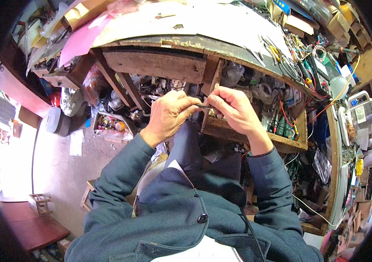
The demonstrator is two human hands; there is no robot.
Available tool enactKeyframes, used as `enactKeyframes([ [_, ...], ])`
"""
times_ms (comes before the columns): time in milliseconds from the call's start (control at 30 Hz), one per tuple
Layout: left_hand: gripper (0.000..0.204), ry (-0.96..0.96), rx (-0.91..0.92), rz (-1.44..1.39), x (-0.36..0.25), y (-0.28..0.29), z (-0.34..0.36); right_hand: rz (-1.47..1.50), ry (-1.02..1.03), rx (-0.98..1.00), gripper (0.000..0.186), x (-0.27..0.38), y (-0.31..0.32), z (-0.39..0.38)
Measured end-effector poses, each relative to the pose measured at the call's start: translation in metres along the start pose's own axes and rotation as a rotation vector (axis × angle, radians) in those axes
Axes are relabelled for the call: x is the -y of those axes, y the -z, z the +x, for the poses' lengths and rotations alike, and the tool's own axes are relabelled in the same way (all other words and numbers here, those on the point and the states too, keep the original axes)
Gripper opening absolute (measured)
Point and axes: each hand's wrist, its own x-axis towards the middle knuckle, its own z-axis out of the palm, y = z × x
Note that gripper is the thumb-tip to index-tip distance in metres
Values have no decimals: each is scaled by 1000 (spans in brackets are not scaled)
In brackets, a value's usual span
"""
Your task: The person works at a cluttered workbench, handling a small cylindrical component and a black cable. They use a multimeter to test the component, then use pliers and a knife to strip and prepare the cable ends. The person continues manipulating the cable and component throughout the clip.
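In front of my body both hands meet at a small, thin dark piece (203,106), too small to make out its kind. One end sits pinched between the thumb and fingers of my left hand (170,114). My right hand (238,111) is closed at the other end, thumb against the fingers. Just beyond and below them is an open wooden drawer (225,129), pulled out from the workbench and full of tools and cables.
A paper-covered workbench (151,27) runs across the far side, with pliers, wires and test leads heaped at its right. A box of small parts (127,136) stands on the floor to the left. A wooden stool (40,203) and a red tabletop (31,225) are lower left.
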Motion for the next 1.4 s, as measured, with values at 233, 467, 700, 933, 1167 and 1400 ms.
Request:
enactKeyframes([
  [233, 23, -291, 9, 145, 12, 22, 13, 305, -154, 261, 17, -10, 4, -9],
  [467, 31, -399, -29, 310, 12, 19, 8, 559, -334, 488, 18, -7, -7, -15],
  [700, 30, -256, -212, 288, -15, 13, -4, 673, -318, 287, 17, -5, -20, -22],
  [933, 33, 524, 191, -710, -33, 10, -31, 387, -210, 223, 14, 4, -35, -26],
  [1167, 25, 506, 392, -960, -21, 17, -44, -46, 30, 231, 9, 18, -31, -36],
  [1400, 20, 678, 376, -1109, -39, 9, -40, -709, 230, 93, 12, 19, -32, -47],
])
